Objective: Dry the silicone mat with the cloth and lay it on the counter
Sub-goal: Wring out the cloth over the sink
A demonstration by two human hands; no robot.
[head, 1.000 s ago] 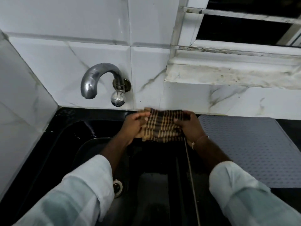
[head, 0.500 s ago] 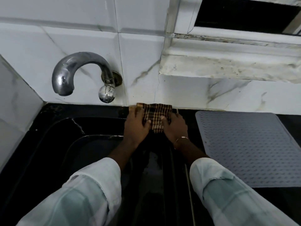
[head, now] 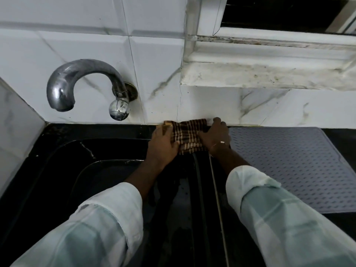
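On the black counter (head: 337,220), the grey dimpled silicone mat (head: 300,166) lies flat at right. Left hand (head: 162,146) and right hand (head: 215,134) press the checked cloth (head: 187,136) against the far wall, touching the mat's left edge.

1. Black counter (head: 57,135): glossy, runs along the white tile wall, w/ a sink (head: 107,170) sunk into its left part.
2. Cloth (head: 187,136): brown check, bunched, lies on the counter's back strip, touching the wall, just right of the sink's back corner.
3. Left hand (head: 162,144) and right hand (head: 216,135) lie on the cloth, one at each end, fingers pressing it down.
4. Grey mat (head: 292,166): flat on the counter at right, dotted texture, its back edge near the wall, its left edge just beside the right hand.
5. Counter btw. sink and mat looks wet; can't tell more.
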